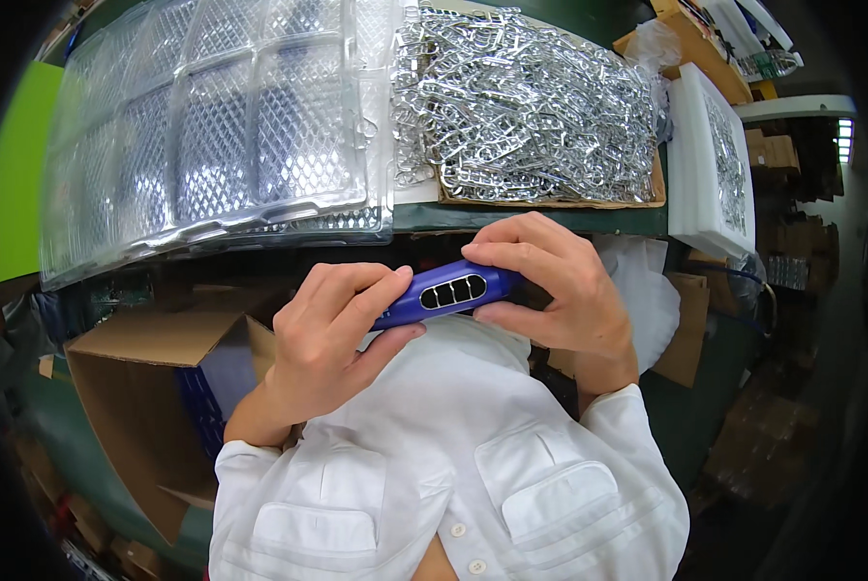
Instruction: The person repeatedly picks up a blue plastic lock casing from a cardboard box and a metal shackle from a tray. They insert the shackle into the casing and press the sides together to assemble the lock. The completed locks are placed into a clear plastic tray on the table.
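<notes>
In front of my chest, both hands hold a long blue plastic casing (443, 293). On its upper face is an oval black panel split into several cells by pale bars. My left hand (332, 324) grips the left end between thumb and fingers. At the right end, my right hand (555, 281) pinches the casing, fingertips on the far edge and thumb on the near one. The casing slants slightly, its right end farther from me. What lies under it is hidden. Just beyond my hands, a shallow cardboard box (550, 204) is heaped with shiny metal clip-like parts (540, 107).
Stacked clear plastic trays (211, 136) with textured pockets cover the far left of the green table (531, 221). An open cardboard carton (129, 387) with blue items inside stands at lower left. White foam (700, 165) holding metal parts stands at right, above a white plastic bag (642, 300).
</notes>
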A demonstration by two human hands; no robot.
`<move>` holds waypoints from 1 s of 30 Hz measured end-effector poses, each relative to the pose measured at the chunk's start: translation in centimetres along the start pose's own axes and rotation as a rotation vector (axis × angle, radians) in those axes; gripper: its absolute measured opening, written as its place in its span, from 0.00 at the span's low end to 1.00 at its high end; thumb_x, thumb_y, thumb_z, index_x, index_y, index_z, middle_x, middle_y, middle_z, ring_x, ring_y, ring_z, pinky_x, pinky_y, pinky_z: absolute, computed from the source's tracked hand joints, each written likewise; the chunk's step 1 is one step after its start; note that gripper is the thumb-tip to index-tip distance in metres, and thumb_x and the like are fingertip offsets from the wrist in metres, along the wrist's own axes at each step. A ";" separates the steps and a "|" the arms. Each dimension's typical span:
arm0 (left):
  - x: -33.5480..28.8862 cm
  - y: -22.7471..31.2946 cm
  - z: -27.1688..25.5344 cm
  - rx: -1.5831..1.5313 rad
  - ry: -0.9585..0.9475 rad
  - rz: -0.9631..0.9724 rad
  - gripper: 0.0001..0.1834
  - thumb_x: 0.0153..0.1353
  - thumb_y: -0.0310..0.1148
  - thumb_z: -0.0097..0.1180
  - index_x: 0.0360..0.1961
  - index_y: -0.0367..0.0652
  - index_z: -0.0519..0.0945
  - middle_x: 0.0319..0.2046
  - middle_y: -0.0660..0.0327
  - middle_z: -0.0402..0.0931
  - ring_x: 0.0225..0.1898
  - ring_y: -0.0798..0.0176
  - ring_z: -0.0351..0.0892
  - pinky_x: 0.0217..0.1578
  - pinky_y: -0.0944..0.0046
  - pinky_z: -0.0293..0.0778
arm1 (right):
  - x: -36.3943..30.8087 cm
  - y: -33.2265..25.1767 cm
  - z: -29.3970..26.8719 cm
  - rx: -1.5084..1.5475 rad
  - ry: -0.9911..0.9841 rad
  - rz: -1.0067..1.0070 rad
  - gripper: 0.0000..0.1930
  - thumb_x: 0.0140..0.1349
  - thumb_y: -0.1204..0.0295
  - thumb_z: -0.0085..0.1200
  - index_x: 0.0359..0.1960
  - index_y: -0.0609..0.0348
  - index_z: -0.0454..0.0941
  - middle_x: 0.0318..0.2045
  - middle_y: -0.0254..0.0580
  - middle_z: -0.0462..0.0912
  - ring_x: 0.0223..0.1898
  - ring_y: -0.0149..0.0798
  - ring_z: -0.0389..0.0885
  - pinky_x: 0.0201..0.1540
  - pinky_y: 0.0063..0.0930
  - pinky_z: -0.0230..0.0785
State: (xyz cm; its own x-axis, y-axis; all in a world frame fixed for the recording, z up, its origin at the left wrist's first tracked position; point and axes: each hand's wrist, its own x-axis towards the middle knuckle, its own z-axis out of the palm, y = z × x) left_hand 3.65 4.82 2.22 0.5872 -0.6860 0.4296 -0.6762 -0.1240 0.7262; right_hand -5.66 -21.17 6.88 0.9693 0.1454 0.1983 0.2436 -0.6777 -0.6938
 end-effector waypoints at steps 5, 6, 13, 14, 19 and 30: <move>0.0 -0.8 -1.9 0.155 0.053 -0.006 0.33 0.48 0.37 0.81 0.56 0.37 0.84 0.52 0.52 0.82 0.52 0.45 0.82 0.51 0.53 0.79 | 2.4 0.3 -1.3 -0.068 0.024 -0.029 0.25 0.47 0.75 0.77 0.50 0.60 0.86 0.47 0.45 0.87 0.44 0.47 0.87 0.48 0.37 0.80; -0.1 -0.6 -2.9 0.220 0.104 -0.003 0.33 0.50 0.39 0.81 0.56 0.36 0.84 0.54 0.51 0.82 0.56 0.43 0.81 0.55 0.50 0.78 | 2.8 0.5 -2.3 -0.083 0.106 -0.001 0.24 0.47 0.76 0.77 0.50 0.60 0.86 0.46 0.44 0.87 0.44 0.45 0.87 0.49 0.36 0.79; -13.3 -5.6 -12.2 0.633 1.074 -0.083 0.16 0.79 0.26 0.49 0.61 0.24 0.76 0.58 0.44 0.78 0.56 0.50 0.81 0.62 0.55 0.78 | 12.6 17.4 -14.0 -0.466 0.583 0.296 0.22 0.62 0.64 0.72 0.56 0.63 0.86 0.38 0.39 0.88 0.37 0.30 0.83 0.42 0.25 0.75; -14.9 -6.1 -13.0 0.585 1.138 -0.211 0.16 0.79 0.25 0.48 0.61 0.25 0.76 0.60 0.45 0.77 0.57 0.52 0.80 0.62 0.56 0.77 | 15.1 19.7 -14.5 -0.452 0.546 0.379 0.26 0.57 0.58 0.72 0.52 0.64 0.87 0.46 0.51 0.90 0.44 0.46 0.89 0.51 0.36 0.78; -23.0 -11.6 -13.6 0.509 1.197 -0.664 0.17 0.79 0.25 0.50 0.63 0.28 0.76 0.63 0.53 0.78 0.58 0.56 0.81 0.63 0.62 0.75 | 24.4 30.1 -14.5 -0.614 0.477 0.341 0.29 0.56 0.56 0.71 0.55 0.61 0.87 0.51 0.51 0.90 0.50 0.50 0.89 0.58 0.38 0.77; -50.1 -23.1 -7.2 0.588 1.221 -1.160 0.17 0.74 0.24 0.55 0.60 0.28 0.80 0.57 0.45 0.83 0.59 0.52 0.82 0.63 0.55 0.75 | 23.2 17.3 -5.7 -0.426 -0.110 0.235 0.15 0.62 0.66 0.68 0.47 0.60 0.90 0.40 0.46 0.92 0.39 0.40 0.89 0.47 0.35 0.79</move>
State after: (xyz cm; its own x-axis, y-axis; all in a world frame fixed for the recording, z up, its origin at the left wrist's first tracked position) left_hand -6.95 47.27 -32.21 0.6109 0.7657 0.2011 0.3900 -0.5121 0.7653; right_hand 20.87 -33.67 3.41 0.9997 0.0126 -0.0195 0.0047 -0.9323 -0.3616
